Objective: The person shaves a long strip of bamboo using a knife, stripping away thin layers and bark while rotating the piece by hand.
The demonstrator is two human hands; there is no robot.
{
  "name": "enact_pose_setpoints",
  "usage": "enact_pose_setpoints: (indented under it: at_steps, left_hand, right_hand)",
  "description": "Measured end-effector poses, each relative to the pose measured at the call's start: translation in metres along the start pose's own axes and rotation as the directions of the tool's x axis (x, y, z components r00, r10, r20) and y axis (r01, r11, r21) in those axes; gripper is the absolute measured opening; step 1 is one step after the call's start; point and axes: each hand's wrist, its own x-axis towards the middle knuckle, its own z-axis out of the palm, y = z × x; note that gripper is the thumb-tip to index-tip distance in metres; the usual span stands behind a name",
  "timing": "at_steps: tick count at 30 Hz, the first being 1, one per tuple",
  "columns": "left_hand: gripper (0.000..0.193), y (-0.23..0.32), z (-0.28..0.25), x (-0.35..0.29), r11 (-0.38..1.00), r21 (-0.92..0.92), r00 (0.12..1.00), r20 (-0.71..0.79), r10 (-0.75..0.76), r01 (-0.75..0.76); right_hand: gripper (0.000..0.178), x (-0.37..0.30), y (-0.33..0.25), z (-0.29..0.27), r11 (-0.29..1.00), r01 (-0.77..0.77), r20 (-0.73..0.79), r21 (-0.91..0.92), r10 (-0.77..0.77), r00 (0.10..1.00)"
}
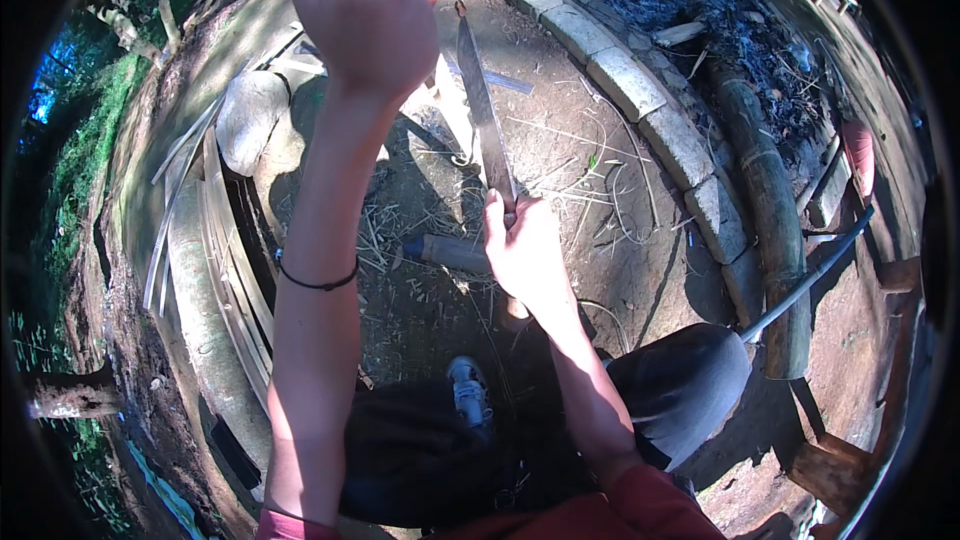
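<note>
My right hand (528,248) is closed around the handle of a long-bladed machete (482,105). Its dark blade points away from me, and the handle's end shows below my fist. My left hand (372,15) is raised at the top of the view, closed in a fist and partly washed out by sunlight. Whatever it grips is hidden. Just beyond its wrist runs a pale strip (455,112), beside the blade; I cannot tell whether the hand holds it. A dark cylindrical piece (450,252) lies on the ground left of my right hand.
Long split strips (228,240) and a pale log (205,325) lie to the left near a large stone (252,120). A curved brick border (625,80) rings an ashy fire pit (770,70) on the right, where a thick bamboo pole (765,200) rests. Shavings litter the ground.
</note>
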Motion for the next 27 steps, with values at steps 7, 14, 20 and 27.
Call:
enact_pose_setpoints:
  at_steps: [7,14,20,27]
  left_hand:
    - [0.006,0.030,-0.020,0.009,0.995,-0.040,0.995,-0.035,-0.092,0.090]
    - [0.018,0.021,-0.035,0.034,0.902,-0.430,0.981,-0.167,-0.103,0.021]
    - [0.022,0.077,-0.053,0.058,0.150,-0.956,0.692,0.070,-0.719,0.253]
    - [0.024,0.044,-0.044,0.040,0.961,-0.268,0.881,-0.437,-0.184,0.068]
  right_hand:
    - [0.028,-0.019,0.030,0.028,0.987,0.152,-0.089,-0.061,-0.157,0.984]
    - [0.034,0.001,0.043,0.019,0.996,-0.053,0.027,-0.074,0.055,0.998]
    - [0.036,-0.001,0.014,-0.004,0.987,-0.120,0.044,0.111,0.116,0.992]
    - [0.027,-0.031,-0.030,-0.006,0.953,0.264,-0.105,-0.146,-0.281,0.954]
